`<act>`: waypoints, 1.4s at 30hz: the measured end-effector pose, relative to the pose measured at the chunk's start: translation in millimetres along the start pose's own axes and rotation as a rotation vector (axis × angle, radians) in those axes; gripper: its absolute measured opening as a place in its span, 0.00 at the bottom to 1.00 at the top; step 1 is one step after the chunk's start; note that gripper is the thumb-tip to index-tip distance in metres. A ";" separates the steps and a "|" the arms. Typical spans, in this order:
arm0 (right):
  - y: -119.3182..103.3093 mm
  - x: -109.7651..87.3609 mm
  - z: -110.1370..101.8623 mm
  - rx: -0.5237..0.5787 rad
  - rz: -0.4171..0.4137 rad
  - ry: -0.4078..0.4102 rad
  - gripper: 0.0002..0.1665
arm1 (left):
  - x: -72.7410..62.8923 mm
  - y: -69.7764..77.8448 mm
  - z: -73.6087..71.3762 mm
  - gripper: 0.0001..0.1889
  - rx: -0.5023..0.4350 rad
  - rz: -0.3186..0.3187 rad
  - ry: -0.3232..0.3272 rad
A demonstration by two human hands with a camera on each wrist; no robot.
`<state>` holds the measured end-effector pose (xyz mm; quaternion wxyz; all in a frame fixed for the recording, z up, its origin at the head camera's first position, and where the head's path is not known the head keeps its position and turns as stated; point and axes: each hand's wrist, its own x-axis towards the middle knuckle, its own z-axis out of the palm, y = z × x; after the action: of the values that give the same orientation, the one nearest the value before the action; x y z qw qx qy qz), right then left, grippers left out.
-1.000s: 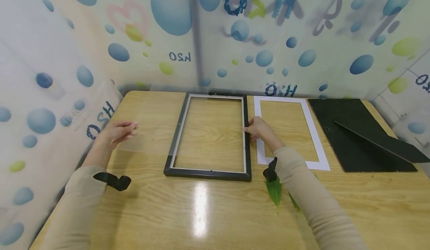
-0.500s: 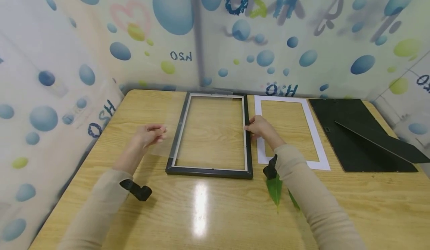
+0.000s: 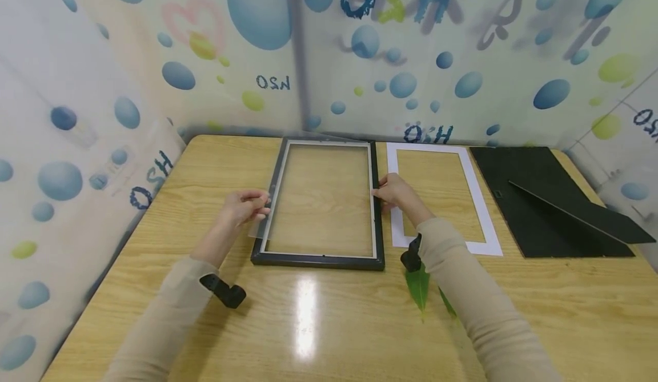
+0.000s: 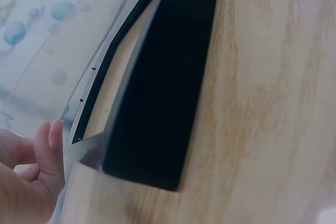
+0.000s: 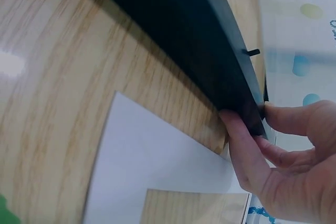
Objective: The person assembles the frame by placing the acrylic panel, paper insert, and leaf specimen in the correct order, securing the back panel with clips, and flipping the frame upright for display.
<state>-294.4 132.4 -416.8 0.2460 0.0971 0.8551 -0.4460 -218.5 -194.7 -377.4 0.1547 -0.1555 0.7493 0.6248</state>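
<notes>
The left hand (image 3: 248, 206) pinches a clear sheet (image 3: 259, 229), now shifted rightward across most of the black picture frame (image 3: 319, 261) the right hand (image 3: 398, 192) grips.

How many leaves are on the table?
2: one pointed green leaf, and another green leaf to its right, both partly hidden by the beige-sleeved right arm. More may be hidden.

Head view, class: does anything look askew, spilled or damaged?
Yes: the clear sheet, pinched in the left hand, is askew; its lower-left corner juts past the left side of the black frame, out of line. No spill or damage shows.
</notes>
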 end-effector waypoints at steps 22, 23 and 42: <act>-21.2 -35.0 -1.3 0.014 0.010 0.005 0.27 | -1.7 -2.1 10.3 0.20 0.023 -0.005 0.032; -21.1 -34.3 -1.2 0.013 0.010 0.005 0.26 | -2.5 -2.0 10.6 0.20 0.027 -0.004 0.031; -23.1 -40.7 -2.4 0.026 0.035 0.001 0.27 | -1.8 -4.3 15.6 0.13 0.261 0.076 0.027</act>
<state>-269.1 123.1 -378.5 0.2518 0.1153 0.8476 -0.4526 -214.4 -180.0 -383.1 0.1399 -0.1141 0.8315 0.5253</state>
